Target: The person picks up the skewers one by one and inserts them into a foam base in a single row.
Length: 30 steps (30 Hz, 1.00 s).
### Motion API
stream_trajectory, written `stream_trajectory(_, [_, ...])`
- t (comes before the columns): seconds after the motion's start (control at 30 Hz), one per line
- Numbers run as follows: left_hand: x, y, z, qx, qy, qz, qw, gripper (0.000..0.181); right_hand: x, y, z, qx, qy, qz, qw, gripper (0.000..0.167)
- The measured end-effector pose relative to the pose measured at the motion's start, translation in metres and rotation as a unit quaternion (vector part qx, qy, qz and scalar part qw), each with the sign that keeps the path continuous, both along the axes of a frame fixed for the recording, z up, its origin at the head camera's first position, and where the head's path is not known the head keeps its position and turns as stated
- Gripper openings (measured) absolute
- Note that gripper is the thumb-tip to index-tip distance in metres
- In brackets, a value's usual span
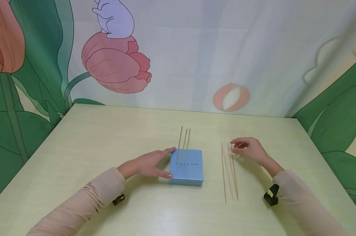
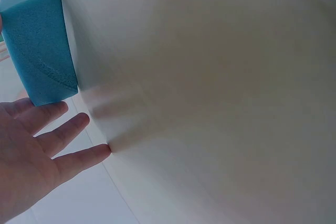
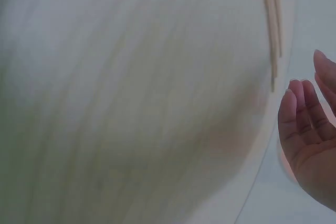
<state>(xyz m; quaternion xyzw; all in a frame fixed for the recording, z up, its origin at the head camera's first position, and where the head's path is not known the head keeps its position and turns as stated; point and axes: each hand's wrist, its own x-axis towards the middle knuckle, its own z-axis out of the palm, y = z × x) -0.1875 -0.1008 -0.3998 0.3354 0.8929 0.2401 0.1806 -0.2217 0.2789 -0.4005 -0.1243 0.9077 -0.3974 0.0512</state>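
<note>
A blue block [image 1: 192,173] lies on the table with three thin wooden sticks [image 1: 182,144] standing in it near its left side. To their right, a row of several small holes [image 1: 193,164] runs across its top. My left hand [image 1: 146,163] holds the block at its left side, thumb at the near corner and index finger at the far one; its other fingers are spread in the left wrist view. Several loose sticks [image 1: 224,177] lie right of the block. Over their far ends is my right hand [image 1: 250,150], fingers loosely bent, with no stick between them in the right wrist view [image 3: 310,135].
The pale table [image 1: 121,131] reaches back to a printed curtain [image 1: 180,59] with flowers and a rabbit. Black wrist devices [image 1: 271,195] sit at both sleeves.
</note>
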Motion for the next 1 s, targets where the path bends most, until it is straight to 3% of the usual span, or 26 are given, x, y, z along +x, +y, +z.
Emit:
stream_trajectory(0.13, [0.000,0.000,-0.001,0.001,0.000,0.000,1.0000,0.096,-0.005,0.006,-0.007,0.026,0.001,0.006,0.9996,0.037])
stream_trajectory(0.33, [0.000,-0.001,-0.002,-0.005,0.000,0.000,1.0000,0.096,-0.011,0.014,-0.018,0.095,0.016,0.037,0.9947,0.060])
stream_trajectory(0.53, [0.000,0.000,0.000,-0.006,0.003,-0.002,1.0000,0.096,-0.014,0.017,-0.027,0.125,0.006,0.058,0.9904,0.075])
stream_trajectory(0.83, [0.001,0.000,0.001,-0.004,-0.001,-0.001,1.0000,0.096,-0.016,0.017,-0.028,0.130,0.006,0.066,0.9893,0.069])
stream_trajectory(1.0, [0.001,0.000,0.002,-0.006,-0.001,-0.001,1.0000,0.096,-0.015,0.016,-0.026,0.103,0.000,0.066,0.9925,0.061])
